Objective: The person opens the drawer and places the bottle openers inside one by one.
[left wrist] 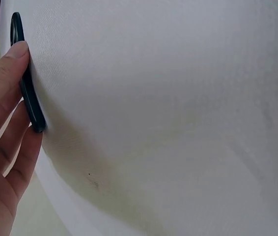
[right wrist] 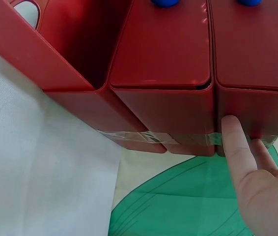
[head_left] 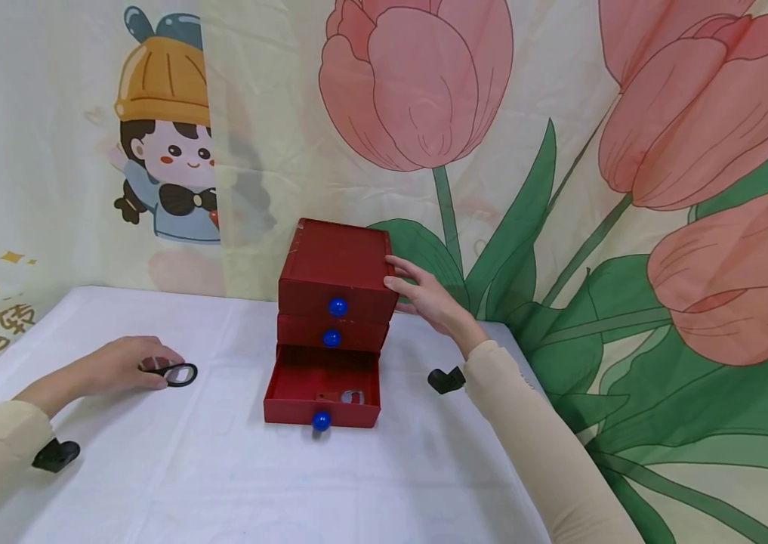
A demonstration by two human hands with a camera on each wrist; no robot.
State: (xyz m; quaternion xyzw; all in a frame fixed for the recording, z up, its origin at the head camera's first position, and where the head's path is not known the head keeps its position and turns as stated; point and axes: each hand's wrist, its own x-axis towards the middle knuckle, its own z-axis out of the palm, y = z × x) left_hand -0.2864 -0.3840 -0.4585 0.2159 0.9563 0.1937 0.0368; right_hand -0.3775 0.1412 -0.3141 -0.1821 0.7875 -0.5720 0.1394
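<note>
In the head view my left hand point(head_left: 127, 366) pinches a small magnifying glass point(head_left: 182, 375) by its black handle, low over the white table. The left wrist view shows the magnifying glass point(left wrist: 30, 93) edge-on between thumb and fingers. A red three-drawer box point(head_left: 337, 257) with blue knobs stands ahead, its bottom drawer point(head_left: 288, 387) pulled out. Inside that drawer lies a small object point(head_left: 353, 397) with a shiny holed end and a brownish part. My right hand point(head_left: 434, 298) touches the box's right side near the top, fingers extended; the right wrist view shows a fingertip point(right wrist: 231, 123) against the top section.
A white cloth covers the table point(head_left: 214, 468). Behind it hangs a curtain point(head_left: 275, 113) printed with tulips and a cartoon figure. Clear tape point(right wrist: 129, 135) runs across the stacked box sections. Black wrist mounts point(head_left: 56, 455) show at both sleeves.
</note>
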